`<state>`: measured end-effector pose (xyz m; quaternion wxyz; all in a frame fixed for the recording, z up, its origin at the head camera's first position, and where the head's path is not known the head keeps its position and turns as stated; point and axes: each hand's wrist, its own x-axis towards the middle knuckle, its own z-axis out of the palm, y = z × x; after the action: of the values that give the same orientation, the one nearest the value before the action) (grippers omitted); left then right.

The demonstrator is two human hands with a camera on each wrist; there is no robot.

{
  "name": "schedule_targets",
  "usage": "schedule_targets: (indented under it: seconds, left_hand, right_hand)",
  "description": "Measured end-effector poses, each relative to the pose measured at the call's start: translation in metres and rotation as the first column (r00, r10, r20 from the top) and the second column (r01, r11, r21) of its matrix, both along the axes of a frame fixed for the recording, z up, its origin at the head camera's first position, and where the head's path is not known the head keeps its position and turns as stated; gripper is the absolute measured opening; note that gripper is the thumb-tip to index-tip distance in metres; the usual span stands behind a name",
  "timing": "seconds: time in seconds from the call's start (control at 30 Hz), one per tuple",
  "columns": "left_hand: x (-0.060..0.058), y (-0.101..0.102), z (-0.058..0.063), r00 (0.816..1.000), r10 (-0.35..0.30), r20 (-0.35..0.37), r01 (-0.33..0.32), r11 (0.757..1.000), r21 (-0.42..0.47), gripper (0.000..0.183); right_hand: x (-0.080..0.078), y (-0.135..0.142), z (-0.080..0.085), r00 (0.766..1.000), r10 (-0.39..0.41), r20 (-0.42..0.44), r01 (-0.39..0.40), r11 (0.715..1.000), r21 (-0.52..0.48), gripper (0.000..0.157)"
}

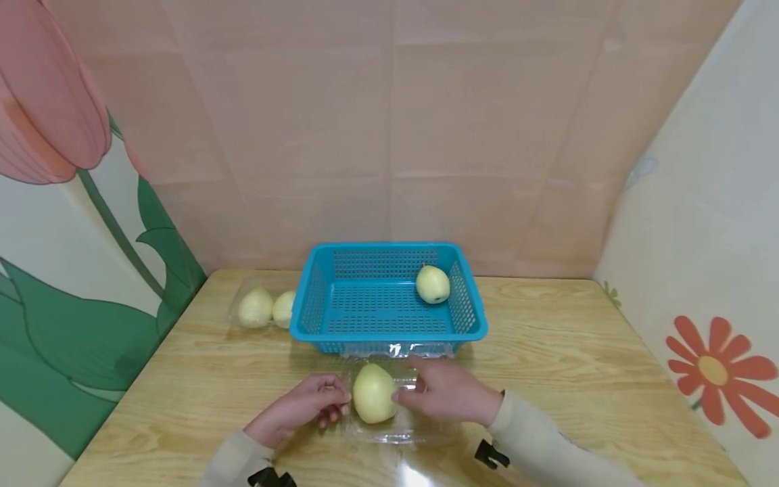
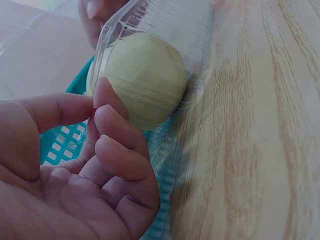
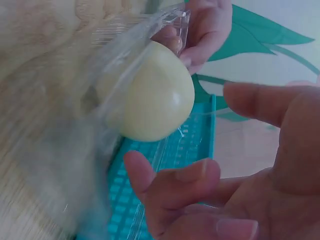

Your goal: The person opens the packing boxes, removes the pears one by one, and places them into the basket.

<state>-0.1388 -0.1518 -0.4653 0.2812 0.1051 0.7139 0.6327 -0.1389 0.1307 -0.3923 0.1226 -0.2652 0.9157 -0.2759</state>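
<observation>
A pale yellow pear [image 1: 374,393] sits in the left half of a clear plastic clamshell box [image 1: 420,427] on the table. My left hand [image 1: 309,404] pinches the box's left rim between thumb and index finger, its other fingers curled below. On the pear's other side is my right hand [image 1: 453,390]. In the right wrist view its thumb [image 3: 250,102] and fingers are spread, with a gap between them and the pear [image 3: 155,97]. The box's raised lid [image 1: 398,350] leans at the front of a blue basket [image 1: 389,336].
The blue basket holds one pear [image 1: 433,284] at its right end. Left of it, a clear box with two pears [image 1: 255,308] stands partly hidden behind the basket. The wooden table [image 1: 548,352] ends at a pink backdrop [image 1: 487,135].
</observation>
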Motion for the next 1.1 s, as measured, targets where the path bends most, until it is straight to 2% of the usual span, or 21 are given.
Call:
schedule_targets:
  seconds: [0.47, 0.8, 1.1]
  left_hand:
    - [0.000, 0.001, 0.002, 1.000, -0.016, 0.026, 0.016, 1.000, 0.003, 0.015]
    - [-0.001, 0.001, 0.001, 0.999, -0.028, 0.028, 0.028, 1.000, 0.009, 0.013]
    - [-0.001, 0.002, 0.002, 1.000, -0.024, 0.016, 0.023, 1.000, 0.007, 0.012]
  right_hand:
    - [-0.008, -0.037, -0.002, 1.000, 0.000, 0.031, -0.006, 0.982, 0.188, 0.075]
    - [-0.006, -0.051, 0.004, 0.998, -0.035, 0.050, 0.022, 0.970, 0.240, 0.077]
    - [-0.006, -0.056, 0.000, 0.996, -0.077, 0.055, 0.058, 0.958, 0.282, 0.090]
